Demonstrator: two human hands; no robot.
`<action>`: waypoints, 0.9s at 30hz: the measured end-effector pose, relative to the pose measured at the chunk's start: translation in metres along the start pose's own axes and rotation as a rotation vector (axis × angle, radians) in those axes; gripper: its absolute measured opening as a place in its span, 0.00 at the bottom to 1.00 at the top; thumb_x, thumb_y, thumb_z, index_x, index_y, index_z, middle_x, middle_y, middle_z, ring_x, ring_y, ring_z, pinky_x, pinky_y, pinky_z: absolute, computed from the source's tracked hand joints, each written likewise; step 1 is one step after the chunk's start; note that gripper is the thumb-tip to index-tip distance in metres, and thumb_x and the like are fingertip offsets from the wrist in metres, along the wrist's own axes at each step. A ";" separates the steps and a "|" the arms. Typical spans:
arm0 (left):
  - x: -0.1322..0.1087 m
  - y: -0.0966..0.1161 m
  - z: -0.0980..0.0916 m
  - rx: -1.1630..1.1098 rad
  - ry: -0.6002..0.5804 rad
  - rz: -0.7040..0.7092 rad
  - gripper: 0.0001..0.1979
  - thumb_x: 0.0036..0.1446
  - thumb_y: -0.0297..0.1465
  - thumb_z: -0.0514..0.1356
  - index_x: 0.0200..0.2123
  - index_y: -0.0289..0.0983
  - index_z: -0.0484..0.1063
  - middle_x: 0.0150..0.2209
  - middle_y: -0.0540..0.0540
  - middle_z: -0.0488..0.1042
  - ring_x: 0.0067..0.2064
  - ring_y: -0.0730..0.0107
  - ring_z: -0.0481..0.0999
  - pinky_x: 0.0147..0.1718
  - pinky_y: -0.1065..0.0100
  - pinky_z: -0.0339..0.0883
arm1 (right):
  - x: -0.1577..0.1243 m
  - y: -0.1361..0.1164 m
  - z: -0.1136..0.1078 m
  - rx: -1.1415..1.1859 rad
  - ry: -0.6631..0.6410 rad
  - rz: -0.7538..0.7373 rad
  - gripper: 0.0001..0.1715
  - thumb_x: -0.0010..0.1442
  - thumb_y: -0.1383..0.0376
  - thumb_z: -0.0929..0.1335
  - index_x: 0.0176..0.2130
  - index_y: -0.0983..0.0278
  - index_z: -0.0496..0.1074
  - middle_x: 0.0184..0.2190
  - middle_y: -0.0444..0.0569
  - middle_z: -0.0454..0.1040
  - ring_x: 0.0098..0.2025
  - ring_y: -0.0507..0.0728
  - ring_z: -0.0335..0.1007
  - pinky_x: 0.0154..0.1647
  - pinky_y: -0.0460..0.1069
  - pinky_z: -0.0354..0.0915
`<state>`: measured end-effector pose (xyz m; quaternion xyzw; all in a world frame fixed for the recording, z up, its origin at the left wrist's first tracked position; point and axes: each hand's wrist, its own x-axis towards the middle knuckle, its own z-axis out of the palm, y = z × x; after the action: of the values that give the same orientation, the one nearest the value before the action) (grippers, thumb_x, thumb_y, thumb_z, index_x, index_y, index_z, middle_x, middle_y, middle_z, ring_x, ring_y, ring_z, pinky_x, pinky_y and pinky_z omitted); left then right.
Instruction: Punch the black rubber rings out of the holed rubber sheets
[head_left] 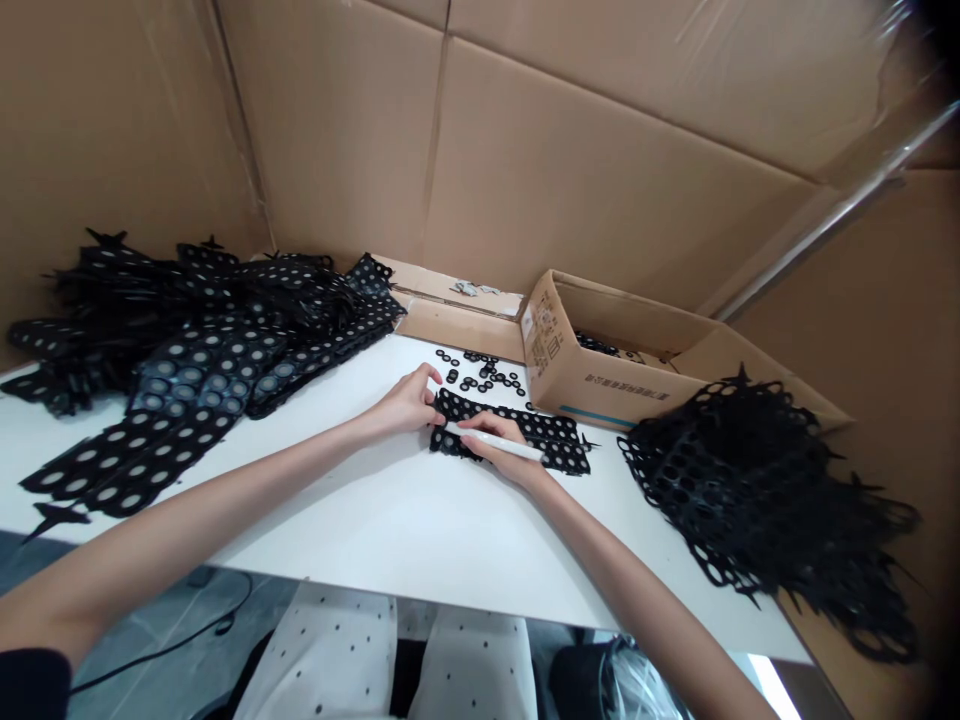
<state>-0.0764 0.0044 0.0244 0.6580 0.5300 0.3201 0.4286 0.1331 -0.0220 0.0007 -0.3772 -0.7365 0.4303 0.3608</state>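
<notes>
white pen (pixel 527 450) in right hand (pixel 496 452), tip left over black strip (pixel 510 420)

A matt black, rubbery perforated sheet (pixel 480 408) lies on a smooth white tabletop (pixel 300 510). Nearby are a glossy white plastic pen (pixel 517 447) and a rough brown corrugated cardboard box (pixel 615 390).

Workshop with cardboard-lined walls (pixel 525 150)
</notes>
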 end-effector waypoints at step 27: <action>-0.001 0.021 -0.003 -0.252 -0.101 -0.152 0.24 0.33 0.26 0.65 0.36 0.37 0.57 0.19 0.58 0.64 0.20 0.77 0.65 0.21 0.76 0.54 | -0.002 0.002 -0.006 0.104 0.036 0.076 0.14 0.51 0.59 0.69 0.36 0.66 0.72 0.27 0.47 0.73 0.28 0.52 0.68 0.28 0.45 0.61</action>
<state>-0.0706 0.0030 0.0450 0.5722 0.5118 0.3173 0.5568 0.1396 -0.0213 0.0009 -0.3932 -0.6916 0.4747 0.3765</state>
